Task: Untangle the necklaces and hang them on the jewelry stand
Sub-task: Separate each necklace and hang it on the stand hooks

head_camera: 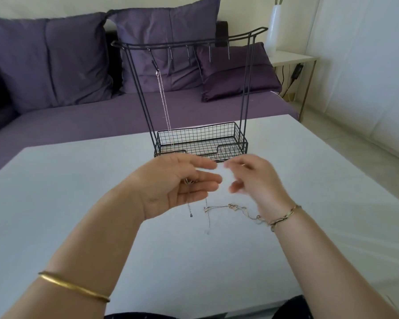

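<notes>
Gold bangle (74, 287) on the left forearm sits lower left of the frame, closest of all. At centre, the left hand (177, 183) has its fingers (207, 179) fairly straight and slightly apart, with a thin chain (189, 203) draped across the palm and dangling below. The tangled necklaces (230, 208) lie on the white table (78, 192) just under the right hand (256, 178), which is motion-blurred; whether its fingers pinch a strand I cannot tell. 1 necklace (165, 104) already hangs from a hook at the left of the black wire jewelry stand (230, 151) behind. Best to tease 1 strand loose gently, feeding its free end back through the knot; pulling taut would likely tighten it.
</notes>
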`<action>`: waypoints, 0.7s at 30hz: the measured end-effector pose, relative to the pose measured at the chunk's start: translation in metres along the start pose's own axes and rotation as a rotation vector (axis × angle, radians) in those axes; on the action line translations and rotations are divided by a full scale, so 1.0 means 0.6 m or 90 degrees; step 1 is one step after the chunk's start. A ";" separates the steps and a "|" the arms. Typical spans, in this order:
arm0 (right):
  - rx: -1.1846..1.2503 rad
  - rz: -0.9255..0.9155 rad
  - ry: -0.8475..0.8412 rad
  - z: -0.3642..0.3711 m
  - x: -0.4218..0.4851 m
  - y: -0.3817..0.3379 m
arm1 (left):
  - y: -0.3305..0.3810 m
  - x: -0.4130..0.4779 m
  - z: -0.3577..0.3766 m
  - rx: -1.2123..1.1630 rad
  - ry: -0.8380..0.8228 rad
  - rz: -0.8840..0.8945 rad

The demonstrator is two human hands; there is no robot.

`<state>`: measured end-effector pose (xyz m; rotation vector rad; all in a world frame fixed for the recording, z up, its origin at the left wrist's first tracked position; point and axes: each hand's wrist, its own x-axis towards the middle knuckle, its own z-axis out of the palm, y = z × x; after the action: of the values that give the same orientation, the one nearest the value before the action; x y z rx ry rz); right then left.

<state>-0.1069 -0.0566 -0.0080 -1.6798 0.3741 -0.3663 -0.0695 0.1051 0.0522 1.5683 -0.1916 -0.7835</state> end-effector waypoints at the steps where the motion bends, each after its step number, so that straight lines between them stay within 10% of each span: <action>1: -0.002 -0.016 0.051 -0.013 0.004 0.002 | -0.007 0.003 -0.006 0.025 0.026 -0.012; 12: 0.003 0.095 0.130 -0.041 0.010 -0.001 | -0.040 0.015 -0.054 -0.129 0.159 -0.102; 21: -0.094 -0.231 -0.034 0.041 -0.049 -0.030 | -0.013 0.000 -0.026 -0.249 0.019 -0.041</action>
<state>-0.1216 -0.0196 0.0055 -1.9014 0.0534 -0.5703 -0.0633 0.1191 0.0440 1.2190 0.0343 -0.7929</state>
